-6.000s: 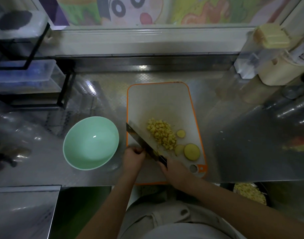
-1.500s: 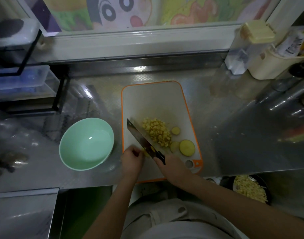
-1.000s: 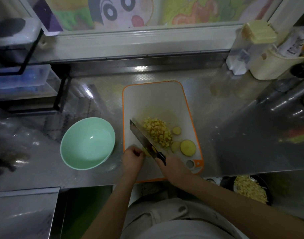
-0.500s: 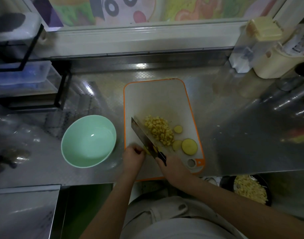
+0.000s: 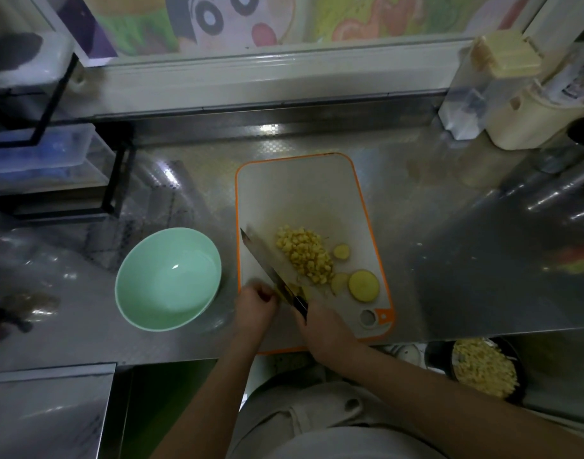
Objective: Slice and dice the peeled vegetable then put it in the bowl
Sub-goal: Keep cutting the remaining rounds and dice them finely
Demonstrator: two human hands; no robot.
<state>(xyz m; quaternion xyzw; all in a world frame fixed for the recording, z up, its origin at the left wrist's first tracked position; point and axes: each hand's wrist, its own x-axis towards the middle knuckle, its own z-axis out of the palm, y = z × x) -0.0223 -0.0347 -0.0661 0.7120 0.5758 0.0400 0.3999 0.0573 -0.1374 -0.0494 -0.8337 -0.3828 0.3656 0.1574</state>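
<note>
Fingers (image 5: 265, 294) of your left hand (image 5: 254, 306): curled on small vegetable piece (image 5: 285, 289), touching knife (image 5: 267, 263) blade. Your right hand (image 5: 323, 327): clamped round knife handle. Diced pile (image 5: 305, 256): done, on cutting board (image 5: 300, 193). Three round slices (image 5: 364, 283): uncut, beside pile. Green bowl (image 5: 171, 279): left of board, empty; transfer not begun. Judged: past halfway.

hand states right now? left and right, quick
left hand: fingers curled, holding a yellow vegetable piece on the cutting board.
right hand: closed, gripping the knife by its handle.
</note>
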